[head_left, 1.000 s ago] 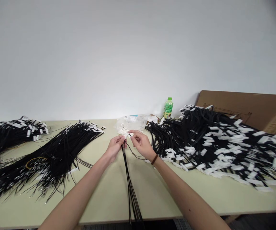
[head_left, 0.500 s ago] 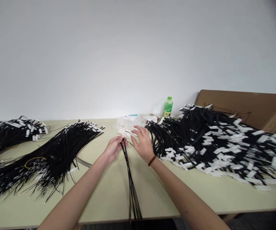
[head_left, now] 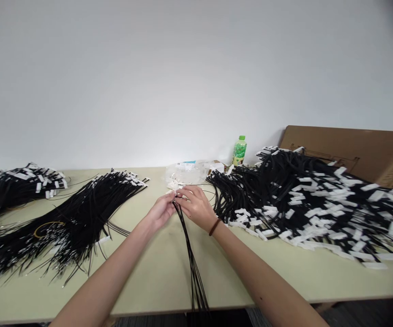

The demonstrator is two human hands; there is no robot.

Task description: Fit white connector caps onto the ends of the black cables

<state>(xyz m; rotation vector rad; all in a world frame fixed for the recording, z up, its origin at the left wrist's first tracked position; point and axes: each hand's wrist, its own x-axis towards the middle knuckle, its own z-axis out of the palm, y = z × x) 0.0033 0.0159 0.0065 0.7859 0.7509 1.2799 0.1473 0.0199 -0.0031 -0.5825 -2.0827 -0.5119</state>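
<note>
At the centre of the frame, the left hand (head_left: 160, 211) and the right hand (head_left: 196, 206) meet above the pale green table (head_left: 155, 272). The left hand's fingers are closed in a pinch on the upper end of a thin bundle of black cables (head_left: 191, 259); this bundle runs from the fingertips down toward the lower centre of the frame and passes over the near table edge. The right hand's fingers are curled against the same cable ends, touching the left fingertips; what they grip there is too small to tell. A dark band sits on the right wrist. Just beyond the hands lies a clear plastic bag (head_left: 184, 172) with small white connectors (head_left: 174, 184) beside it. A large heap of black cables with white tags (head_left: 305, 200) fills the right half of the frame. A fanned cable pile (head_left: 80, 209) lies at left centre, and another pile (head_left: 12, 188) lies at the far left edge. A green bottle (head_left: 239, 151) stands upright near the wall. A flat cardboard box (head_left: 353, 150) rests at upper right.
</note>
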